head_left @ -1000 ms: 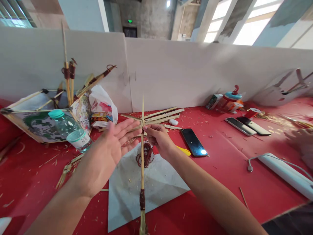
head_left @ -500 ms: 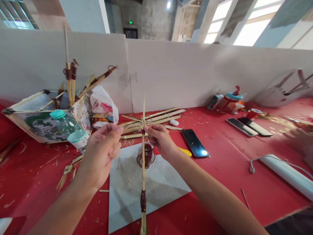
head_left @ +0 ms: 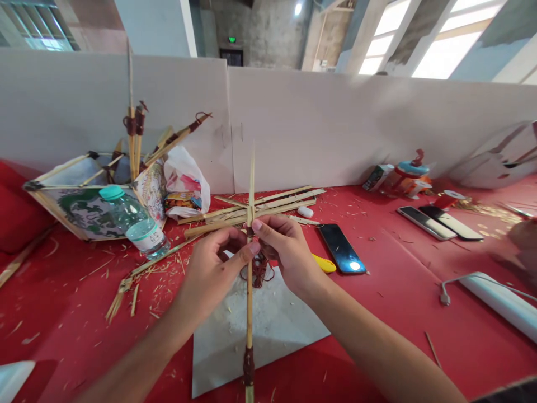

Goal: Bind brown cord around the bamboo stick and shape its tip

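Observation:
An upright bamboo stick (head_left: 249, 302) stands in front of me, its pale tip split into thin strips. Dark red cord winding (head_left: 250, 230) circles it just below the split, and a longer wrap (head_left: 249, 364) binds it lower down. My right hand (head_left: 289, 249) pinches the stick at the upper winding with thumb and fingers. From the left, my left hand (head_left: 224, 263) is closed, its thumb reaching across the stick just under the winding; what its fingertips hold is hidden. A tangle of dark red cord (head_left: 262, 274) shows behind the stick, over a grey board (head_left: 285, 319).
Bamboo strips (head_left: 268, 210) and shavings lie behind my hands. To the left are a water bottle (head_left: 134, 224), a painted frame box (head_left: 84, 210) with wrapped sticks, and a plastic bag (head_left: 187, 184). A phone (head_left: 342, 249) and yellow-handled tool (head_left: 324, 263) are right; another person's hand (head_left: 524, 240) shows farther right.
My left hand has moved right, from apart at the left to the stick, its thumb now across it. My right hand stays at the winding. The view has shifted slightly left.

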`<state>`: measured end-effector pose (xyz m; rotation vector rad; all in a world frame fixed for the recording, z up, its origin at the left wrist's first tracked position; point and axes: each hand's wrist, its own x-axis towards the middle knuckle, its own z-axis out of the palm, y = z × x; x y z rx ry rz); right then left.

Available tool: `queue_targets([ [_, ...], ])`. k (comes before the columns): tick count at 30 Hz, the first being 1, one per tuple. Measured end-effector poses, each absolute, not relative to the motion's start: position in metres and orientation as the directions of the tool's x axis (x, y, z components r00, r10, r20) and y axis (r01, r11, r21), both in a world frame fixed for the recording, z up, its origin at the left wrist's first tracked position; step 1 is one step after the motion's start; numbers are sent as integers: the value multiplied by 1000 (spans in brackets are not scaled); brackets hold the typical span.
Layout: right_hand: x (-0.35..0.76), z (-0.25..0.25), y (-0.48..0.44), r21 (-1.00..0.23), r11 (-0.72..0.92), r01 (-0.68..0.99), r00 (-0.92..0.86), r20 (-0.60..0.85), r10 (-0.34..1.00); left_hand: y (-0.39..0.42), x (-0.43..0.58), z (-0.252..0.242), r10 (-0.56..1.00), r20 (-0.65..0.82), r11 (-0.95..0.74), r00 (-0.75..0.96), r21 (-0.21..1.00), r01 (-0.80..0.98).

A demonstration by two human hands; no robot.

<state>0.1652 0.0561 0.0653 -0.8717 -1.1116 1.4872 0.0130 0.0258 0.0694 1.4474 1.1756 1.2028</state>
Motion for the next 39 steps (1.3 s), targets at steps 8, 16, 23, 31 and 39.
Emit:
queue_targets([
  [8, 174, 76, 58, -937, -92, -336, -387, 48, 921, 12, 22, 84, 993, 23, 7, 118, 969, -249],
  [16, 183, 77, 60, -957, -40, -286, -462, 101, 881, -2, 27, 84, 965, -212, 262, 155, 820, -510],
  [23, 181, 85, 57, -964, -19, -265, -453, 107, 885, -5, 30, 86, 964, -215, 264, 158, 860, -438],
  [31, 186, 89, 57, -971, 97, -218, -442, 187, 877, -6, 32, 83, 961, -209, 268, 178, 855, -444],
  [39, 189, 87, 57, -979, 89, -185, -482, 169, 860, -10, 31, 86, 955, -225, 288, 192, 860, -421],
])
